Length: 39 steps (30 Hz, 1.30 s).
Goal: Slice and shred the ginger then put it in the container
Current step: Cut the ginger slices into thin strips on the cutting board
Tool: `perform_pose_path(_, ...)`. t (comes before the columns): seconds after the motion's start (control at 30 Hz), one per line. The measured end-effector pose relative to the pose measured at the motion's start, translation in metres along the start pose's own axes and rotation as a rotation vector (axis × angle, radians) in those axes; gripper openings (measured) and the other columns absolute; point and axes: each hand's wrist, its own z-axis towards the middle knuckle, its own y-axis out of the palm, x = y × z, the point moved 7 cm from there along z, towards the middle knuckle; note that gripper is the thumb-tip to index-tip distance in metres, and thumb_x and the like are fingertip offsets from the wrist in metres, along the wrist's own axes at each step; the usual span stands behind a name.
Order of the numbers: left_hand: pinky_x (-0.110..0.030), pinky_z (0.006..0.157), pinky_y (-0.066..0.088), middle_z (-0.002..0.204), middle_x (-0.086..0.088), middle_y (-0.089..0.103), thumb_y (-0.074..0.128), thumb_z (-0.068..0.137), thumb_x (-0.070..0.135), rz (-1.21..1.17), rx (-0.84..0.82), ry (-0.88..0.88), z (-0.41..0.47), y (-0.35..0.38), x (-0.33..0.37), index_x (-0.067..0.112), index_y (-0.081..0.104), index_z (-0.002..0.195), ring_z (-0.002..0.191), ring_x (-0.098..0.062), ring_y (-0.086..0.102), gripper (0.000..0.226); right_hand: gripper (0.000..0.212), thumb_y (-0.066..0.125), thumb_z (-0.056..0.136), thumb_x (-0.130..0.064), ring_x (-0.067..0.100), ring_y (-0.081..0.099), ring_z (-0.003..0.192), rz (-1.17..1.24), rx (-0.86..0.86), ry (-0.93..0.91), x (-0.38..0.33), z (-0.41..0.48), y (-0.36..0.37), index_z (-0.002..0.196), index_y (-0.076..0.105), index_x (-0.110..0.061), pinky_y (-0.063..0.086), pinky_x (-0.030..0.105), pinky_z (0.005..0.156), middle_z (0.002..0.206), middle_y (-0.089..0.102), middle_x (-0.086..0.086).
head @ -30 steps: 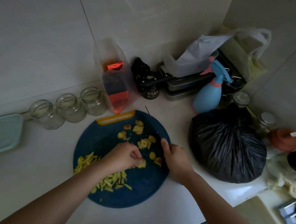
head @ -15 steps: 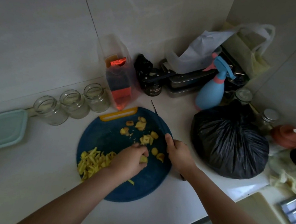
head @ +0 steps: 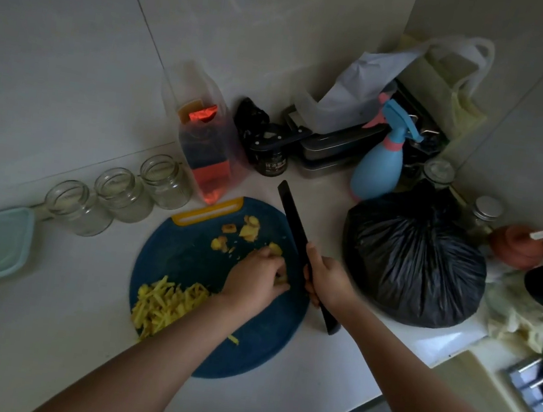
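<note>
Head view: a black knife (head: 297, 237) is gripped by the right hand (head: 329, 282). Ginger slices (head: 283, 276) are pinched by the left hand (head: 255, 281) on the blue board (head: 187, 257).

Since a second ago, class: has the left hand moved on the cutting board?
Yes. The left hand has shifted across the blue cutting board, away from the shredded ginger towards the slices.

No words can be read here. The small black jar (head: 270, 166) has pale marks on its label, but they are too blurry to make out.
</note>
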Motion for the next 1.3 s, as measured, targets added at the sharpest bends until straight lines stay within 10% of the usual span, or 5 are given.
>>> perform_pose_path(0.37,-0.028,0.073,0.051,0.083,0.000,0.070,0.067,0.087,0.016,-0.323,0.118,-0.154,0.016,-0.033,-0.034,0.013,0.070,0.087,0.080,-0.014,0.064,0.004,0.054,0.033,0.099,-0.055,0.009,0.035,0.035,-0.021,-0.032,-0.001,-0.004,-0.001,0.001,0.065,0.043,-0.014,0.032,0.020,0.040,0.051,0.038,0.001)
perform_pose_path(0.9,-0.020,0.089,0.029,0.114,-0.001,0.055,0.071,0.083,0.029,0.001,-0.035,0.045,0.010,-0.024,-0.036,0.015,0.071,0.104,0.113,-0.019,0.045,0.024,0.055,0.032,0.098,-0.058,0.009,0.037,0.038,-0.051,-0.036,-0.008,-0.002,0.001,0.000,0.067,0.046,-0.014,0.035,0.023,0.042,0.053,0.042,0.001)
perform_pose_path(1.3,-0.014,0.047,0.046,0.064,-0.005,0.067,0.074,0.081,0.010,-0.746,-0.061,-0.493,-0.031,-0.017,-0.054,0.007,0.066,0.077,0.049,-0.004,0.060,0.009,0.054,0.033,0.098,-0.057,0.007,0.036,0.034,-0.064,-0.030,-0.026,-0.004,0.000,0.000,0.067,0.044,-0.014,0.034,0.022,0.042,0.052,0.040,0.000)
